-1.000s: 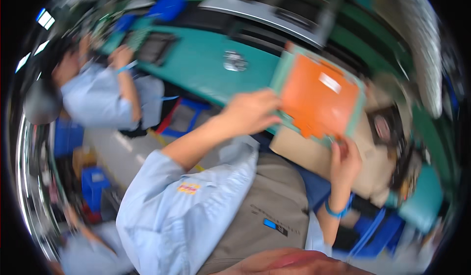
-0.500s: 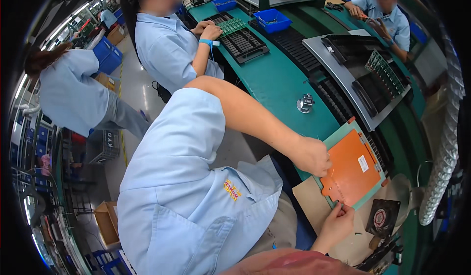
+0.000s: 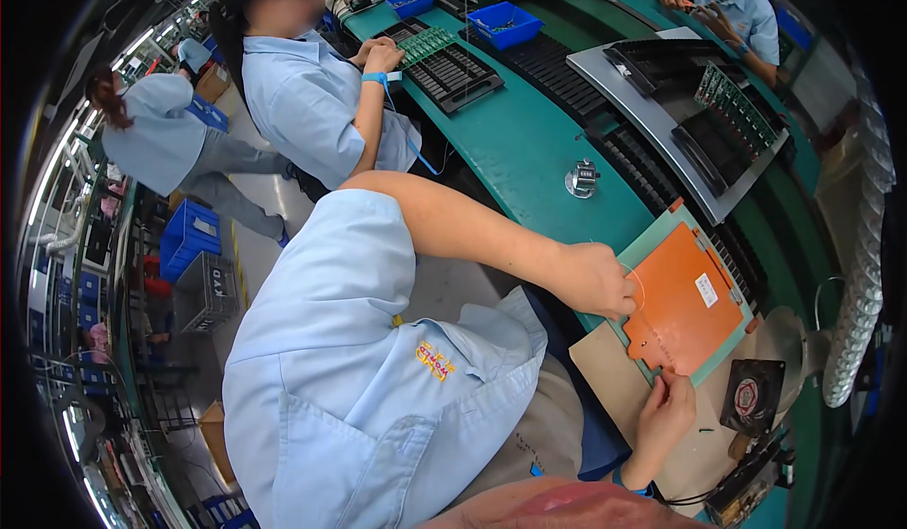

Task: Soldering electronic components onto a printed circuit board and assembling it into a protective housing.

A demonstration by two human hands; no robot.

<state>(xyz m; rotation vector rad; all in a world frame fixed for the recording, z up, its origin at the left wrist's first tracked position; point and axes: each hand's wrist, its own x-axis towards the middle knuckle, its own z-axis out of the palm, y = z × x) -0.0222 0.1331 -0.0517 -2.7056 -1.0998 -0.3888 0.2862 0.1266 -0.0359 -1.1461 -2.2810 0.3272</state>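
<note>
An orange plate (image 3: pixel 688 288) with a white label lies on a light green board or frame (image 3: pixel 645 238). At its left edge my left hand (image 3: pixel 597 281) is curled closed, and a thin pale wire (image 3: pixel 642 288) loops out from its fingers over the plate. My right hand (image 3: pixel 666 418) pinches at the plate's near edge, thumb and fingertips together. What sits between those fingertips is too small to make out. Under the near side of the frame lies a tan sheet (image 3: pixel 605 370).
A small black fan (image 3: pixel 751 395) stands right of my right hand, near a ribbed metal duct (image 3: pixel 855 274). Beyond the plate are a silver counter (image 3: pixel 582 179) and a grey panel (image 3: pixel 652 132) with green circuit boards (image 3: pixel 735 106). One co-worker (image 3: pixel 312 94) sits at left, another (image 3: pixel 723 9) across.
The view has shifted slightly. My left hand stays at the plate's left edge and my right hand at its near edge. At far left, a standing person has moved.
</note>
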